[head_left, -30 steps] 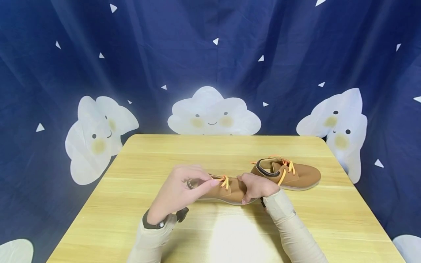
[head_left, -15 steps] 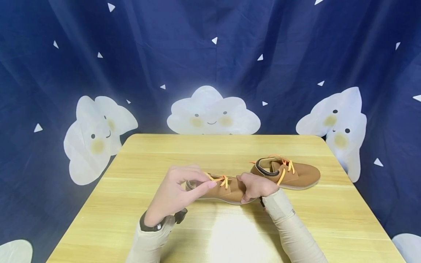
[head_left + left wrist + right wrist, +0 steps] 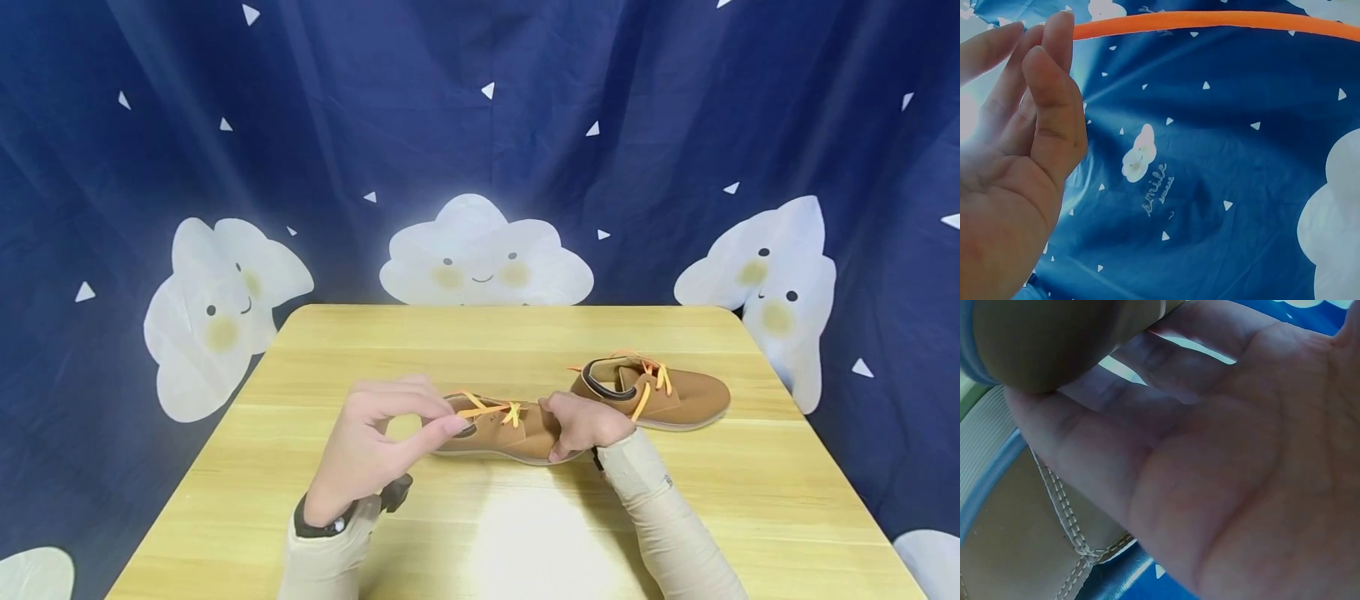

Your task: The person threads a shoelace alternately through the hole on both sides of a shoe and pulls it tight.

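Observation:
A brown shoe (image 3: pixel 495 437) lies on its sole mid-table, toe to the right, with a bow of orange lace on top. Thumb and fingertips of my left hand (image 3: pixel 390 433) pinch an orange shoelace (image 3: pixel 483 410), which runs taut from the knot towards the left. In the left wrist view the shoelace (image 3: pixel 1210 20) stretches rightward from the fingertips. My right hand (image 3: pixel 588 425) grips the toe of that shoe, thumb on the near side and fingers over the top. The right wrist view has the palm (image 3: pixel 1229 469) close against the shoe's toe (image 3: pixel 1054 344); the far fingertips are hidden.
A second brown shoe (image 3: pixel 693 398) with a tied orange lace stands behind and to the right, close to my right hand. Both shoes rest on a wooden table (image 3: pixel 247 483). A dark blue curtain (image 3: pixel 427 108) with white clouds hangs behind the table's far edge.
My left hand has moved left, drawing the shoelace out longer from the knot and showing more of the shoe's opening. My right hand keeps its hold on the toe.

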`<state>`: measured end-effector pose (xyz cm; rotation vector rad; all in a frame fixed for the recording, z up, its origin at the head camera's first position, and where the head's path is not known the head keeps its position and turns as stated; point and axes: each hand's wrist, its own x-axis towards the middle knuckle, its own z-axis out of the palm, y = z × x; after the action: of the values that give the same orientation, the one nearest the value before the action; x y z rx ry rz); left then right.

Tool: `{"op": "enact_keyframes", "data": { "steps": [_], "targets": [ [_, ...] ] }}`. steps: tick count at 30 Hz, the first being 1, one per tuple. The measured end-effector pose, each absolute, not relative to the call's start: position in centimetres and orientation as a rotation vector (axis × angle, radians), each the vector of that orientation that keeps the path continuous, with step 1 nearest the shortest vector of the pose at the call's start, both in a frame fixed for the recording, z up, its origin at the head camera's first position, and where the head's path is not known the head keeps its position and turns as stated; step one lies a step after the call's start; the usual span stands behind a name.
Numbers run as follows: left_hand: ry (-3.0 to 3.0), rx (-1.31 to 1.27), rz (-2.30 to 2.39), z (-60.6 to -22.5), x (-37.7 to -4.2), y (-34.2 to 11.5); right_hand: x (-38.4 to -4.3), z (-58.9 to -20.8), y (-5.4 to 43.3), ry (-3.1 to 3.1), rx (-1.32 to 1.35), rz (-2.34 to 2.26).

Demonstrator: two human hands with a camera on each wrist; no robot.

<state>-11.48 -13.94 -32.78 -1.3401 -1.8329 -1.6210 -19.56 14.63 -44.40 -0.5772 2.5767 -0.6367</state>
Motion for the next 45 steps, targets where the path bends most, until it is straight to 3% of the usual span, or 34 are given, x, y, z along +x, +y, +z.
{"op": "enact_keyframes", "data": {
  "steps": [23,32,45],
  "targets": [
    [-1.833,-1.463,-1.452,-32.8,-11.1,-14.5,-20.2,-44.2,15.1,2.524,-0.647,-0.656],
    [-1.824,-1.510,-1.405,-32.8,-11.0,-14.1,-18.4,-41.3,13.0,2.549,-1.075,-1.128],
    [-1.933,-1.535,-1.322,-33.0,-11.1,-13.6,-14.6,-39.1,9.9,1.839,-1.454,-1.856]
  ]
}}
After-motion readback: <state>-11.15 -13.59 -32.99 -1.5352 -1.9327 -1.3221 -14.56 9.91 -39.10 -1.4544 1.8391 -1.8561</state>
